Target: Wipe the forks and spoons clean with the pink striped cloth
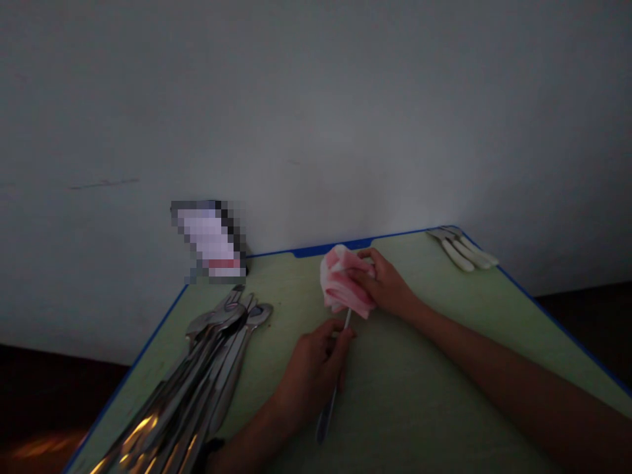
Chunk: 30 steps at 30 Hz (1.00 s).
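My left hand (320, 362) is closed around the middle of a slim metal piece of cutlery (324, 421), above the table's middle. Its handle end points down toward me, while the far end is covered by a crumpled pink and white cloth (343, 283). Whether that covered end is a spoon or a fork cannot be seen. My right hand (382, 280) grips the cloth from the right, its fingers pressed into the folds around the cutlery's upper end.
On the left of the pale green table (419, 408) lies a heap of metal cutlery (212, 355), spoons among it. Several white-handled forks (461, 250) rest at the back right corner. A blurred-out phone (210, 237) leans on the grey wall (316, 118) behind the table.
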{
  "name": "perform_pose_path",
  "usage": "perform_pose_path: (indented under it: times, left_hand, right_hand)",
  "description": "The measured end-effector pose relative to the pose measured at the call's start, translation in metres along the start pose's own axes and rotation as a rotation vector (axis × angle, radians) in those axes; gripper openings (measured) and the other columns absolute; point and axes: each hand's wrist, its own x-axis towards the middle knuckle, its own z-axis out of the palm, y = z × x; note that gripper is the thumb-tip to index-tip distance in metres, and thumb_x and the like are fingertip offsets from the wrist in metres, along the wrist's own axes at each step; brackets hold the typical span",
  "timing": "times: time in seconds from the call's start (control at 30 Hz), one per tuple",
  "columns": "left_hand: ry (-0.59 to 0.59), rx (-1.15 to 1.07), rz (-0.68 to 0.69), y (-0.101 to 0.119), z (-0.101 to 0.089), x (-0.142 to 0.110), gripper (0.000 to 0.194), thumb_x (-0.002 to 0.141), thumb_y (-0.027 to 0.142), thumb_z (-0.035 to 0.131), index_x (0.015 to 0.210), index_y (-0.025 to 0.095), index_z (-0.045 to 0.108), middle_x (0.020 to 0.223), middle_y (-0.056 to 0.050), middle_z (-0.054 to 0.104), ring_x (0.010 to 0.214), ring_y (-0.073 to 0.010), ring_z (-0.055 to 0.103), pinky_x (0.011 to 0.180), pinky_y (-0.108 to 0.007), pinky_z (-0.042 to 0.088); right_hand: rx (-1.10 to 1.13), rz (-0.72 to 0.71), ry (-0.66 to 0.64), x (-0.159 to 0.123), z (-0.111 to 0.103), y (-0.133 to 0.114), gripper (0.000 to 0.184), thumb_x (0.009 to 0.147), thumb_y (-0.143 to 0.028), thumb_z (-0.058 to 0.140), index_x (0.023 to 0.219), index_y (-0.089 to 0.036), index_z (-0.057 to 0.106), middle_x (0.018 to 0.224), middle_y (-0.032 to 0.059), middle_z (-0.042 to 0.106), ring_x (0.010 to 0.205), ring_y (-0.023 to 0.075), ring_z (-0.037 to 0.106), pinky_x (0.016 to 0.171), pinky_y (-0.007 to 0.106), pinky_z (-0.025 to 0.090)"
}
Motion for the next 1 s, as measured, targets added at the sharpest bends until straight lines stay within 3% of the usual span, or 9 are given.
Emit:
perform_pose_path:
  times: [0.1, 0.2, 0.27, 0.37, 0.53, 0.63, 0.73, 0.87, 1.0]
  left_hand:
    - [0.004, 0.004, -0.001, -0.001, -0.001, 0.000, 0.031, 0.087, 0.044, 0.042, 0.085, 0.017, 0.057, 0.042, 0.007, 0.049, 0.037, -0.0112, 0.047, 0.039, -0.019, 0.034]
    - [-0.001, -0.018, 0.015, 0.000, -0.002, 0.000, 0.030, 0.088, 0.043, 0.040, 0.089, 0.017, 0.056, 0.037, 0.009, 0.044, 0.034, -0.0110, 0.044, 0.038, -0.019, 0.032]
    - [0.007, -0.044, 0.027, 0.001, -0.003, 0.000, 0.031, 0.088, 0.043, 0.040, 0.092, 0.017, 0.056, 0.036, 0.009, 0.042, 0.034, -0.0107, 0.042, 0.038, -0.018, 0.031]
    - [0.009, -0.071, 0.030, 0.002, -0.003, -0.001, 0.032, 0.088, 0.042, 0.040, 0.095, 0.016, 0.056, 0.036, 0.010, 0.042, 0.033, -0.0106, 0.040, 0.038, -0.018, 0.031]
    - [0.016, -0.065, 0.016, 0.000, -0.003, 0.000, 0.035, 0.089, 0.044, 0.039, 0.100, 0.016, 0.055, 0.037, 0.009, 0.043, 0.033, -0.0110, 0.042, 0.038, -0.019, 0.032]
    - [0.022, -0.067, 0.013, -0.002, -0.002, 0.001, 0.035, 0.089, 0.045, 0.038, 0.101, 0.016, 0.054, 0.039, 0.009, 0.044, 0.035, -0.0116, 0.045, 0.038, -0.019, 0.034]
    - [-0.007, -0.004, 0.050, -0.003, 0.000, 0.000, 0.031, 0.090, 0.043, 0.038, 0.097, 0.018, 0.055, 0.044, 0.007, 0.049, 0.037, -0.0117, 0.049, 0.040, -0.019, 0.036]
    - [-0.046, 0.110, 0.106, -0.002, 0.002, 0.000, 0.025, 0.090, 0.037, 0.040, 0.094, 0.018, 0.054, 0.048, 0.005, 0.053, 0.041, -0.0121, 0.052, 0.045, -0.021, 0.037]
    - [-0.094, 0.117, 0.136, -0.002, -0.001, 0.001, 0.025, 0.091, 0.035, 0.038, 0.104, 0.018, 0.051, 0.051, 0.006, 0.052, 0.043, -0.0115, 0.049, 0.044, -0.020, 0.033]
  right_hand:
    - [0.162, 0.057, -0.029, 0.002, 0.003, 0.002, 0.028, 0.081, -0.045, 0.051, 0.086, -0.020, 0.060, 0.082, 0.0009, 0.061, 0.075, 0.0156, 0.052, 0.071, 0.027, 0.037]
    - [0.478, 0.225, -0.041, 0.007, 0.002, 0.009, 0.036, 0.081, -0.052, 0.047, 0.080, -0.019, 0.062, 0.075, 0.0007, 0.062, 0.073, 0.0157, 0.054, 0.072, 0.028, 0.040]
    - [0.696, 0.350, -0.056, 0.011, -0.001, 0.013, 0.033, 0.078, -0.050, 0.051, 0.074, -0.020, 0.062, 0.069, -0.0002, 0.062, 0.067, 0.0148, 0.054, 0.069, 0.028, 0.042]
    - [0.778, 0.401, -0.067, 0.014, -0.005, 0.014, 0.022, 0.072, -0.041, 0.061, 0.069, -0.020, 0.061, 0.065, -0.0016, 0.061, 0.060, 0.0127, 0.053, 0.065, 0.025, 0.042]
    - [0.931, 0.470, -0.317, 0.011, -0.011, 0.003, 0.036, 0.075, -0.050, 0.054, 0.075, -0.016, 0.063, 0.069, 0.0022, 0.064, 0.063, 0.0142, 0.057, 0.064, 0.026, 0.044]
    - [0.892, 0.441, -0.396, 0.007, -0.012, 0.002, 0.026, 0.069, -0.038, 0.064, 0.084, -0.016, 0.064, 0.074, 0.0011, 0.065, 0.063, 0.0127, 0.057, 0.063, 0.025, 0.045]
    - [0.658, 0.348, -0.418, 0.004, -0.012, 0.006, 0.028, 0.062, -0.026, 0.072, 0.088, -0.017, 0.065, 0.076, -0.0003, 0.066, 0.062, 0.0115, 0.057, 0.063, 0.024, 0.044]
    - [0.418, 0.300, -0.432, 0.003, -0.010, 0.009, 0.027, 0.060, -0.029, 0.075, 0.080, -0.014, 0.066, 0.071, -0.0004, 0.065, 0.061, 0.0115, 0.056, 0.062, 0.025, 0.043]
    - [0.527, 0.348, -0.224, 0.003, -0.002, 0.011, 0.028, 0.067, -0.041, 0.069, 0.075, -0.014, 0.063, 0.065, -0.0004, 0.063, 0.056, 0.0099, 0.053, 0.055, 0.022, 0.040]
